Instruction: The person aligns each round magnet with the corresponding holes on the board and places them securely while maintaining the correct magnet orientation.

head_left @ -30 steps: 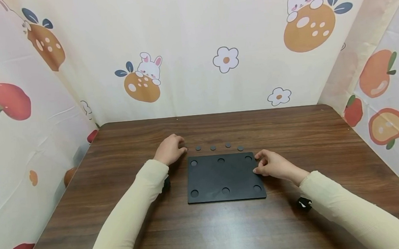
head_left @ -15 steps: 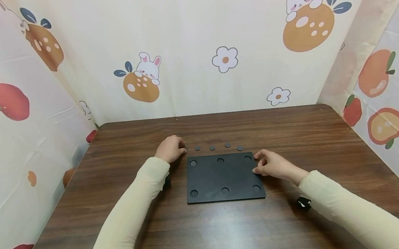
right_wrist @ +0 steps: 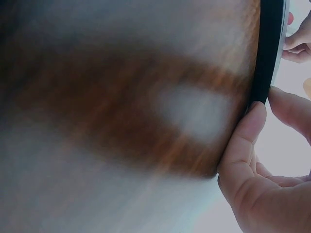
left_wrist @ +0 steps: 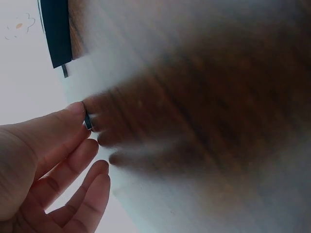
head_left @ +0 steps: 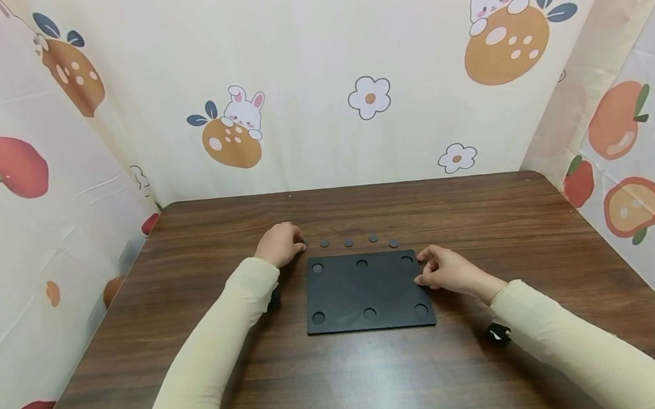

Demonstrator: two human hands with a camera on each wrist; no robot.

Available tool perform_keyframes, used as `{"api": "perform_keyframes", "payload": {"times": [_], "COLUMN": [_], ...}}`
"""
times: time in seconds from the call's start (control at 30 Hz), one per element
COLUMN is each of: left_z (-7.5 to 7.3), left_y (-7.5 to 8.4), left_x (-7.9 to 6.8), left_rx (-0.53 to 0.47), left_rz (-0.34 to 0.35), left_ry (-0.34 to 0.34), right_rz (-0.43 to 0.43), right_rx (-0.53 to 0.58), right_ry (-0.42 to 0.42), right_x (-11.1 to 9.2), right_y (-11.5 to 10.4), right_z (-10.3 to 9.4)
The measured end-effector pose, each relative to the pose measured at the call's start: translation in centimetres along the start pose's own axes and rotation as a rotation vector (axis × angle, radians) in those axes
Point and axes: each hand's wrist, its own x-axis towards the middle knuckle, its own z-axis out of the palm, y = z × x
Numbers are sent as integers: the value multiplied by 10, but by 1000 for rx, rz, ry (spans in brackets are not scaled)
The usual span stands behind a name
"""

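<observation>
Through the head camera I saw a flat black board (head_left: 340, 293) lying on a brown wood-grain table (head_left: 375, 374), with six shallow round recesses (head_left: 369, 314) in it, three along the far edge and three along the near one. Just beyond the far edge, four dark loose discs (head_left: 348, 243) lay in an uneven row, apart from one another. At the left end of that row was the left hand (head_left: 280, 244); its wrist camera showed me the thumb and a finger pinching a thin dark disc (left_wrist: 87, 121), the other fingers loosely bent. I could not tell whether that disc touched the tabletop. The right hand (head_left: 447, 271) was at the board's right side, near the far corner, with thumb and forefinger tips touching the edge; whether they gripped the board or merely braced it, I could not tell. The far-left recess (head_left: 318, 268) looked paler than the rest, as if a disc already sat in it; the other five looked unfilled. I judged the step in hand to be picking up one disc for the board. The next move, to my mind, called for a low lift over the board's edge and a flat, centred lowering into an unfilled recess, with the right hand steadying the board.
</observation>
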Motion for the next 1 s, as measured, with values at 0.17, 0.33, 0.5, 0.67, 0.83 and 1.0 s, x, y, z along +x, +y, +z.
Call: {"api": "perform_keyframes", "payload": {"times": [0.17, 0.33, 0.5, 0.67, 0.83, 1.0], "left_z": [-1, -1, 0, 0, 0, 0], "left_y": [1, 1, 1, 1, 2, 3], "left_x": [0, 0, 0, -2, -5, -8], "left_rx": [4, 18, 15, 6, -11, -33], "left_rz": [-2, 6, 1, 12, 20, 21], "left_ry": [-7, -4, -1, 5, 12, 11], "right_rz": [-1, 0, 0, 1, 1, 1], "right_rx": [4, 3, 5, 9, 9, 2], "right_ry": [-2, -2, -2, -2, -1, 0], "right_x": [0, 0, 0, -1, -1, -1], "right_y": [0, 0, -1, -1, -2, -1], "right_z": [0, 0, 0, 0, 0, 0]}}
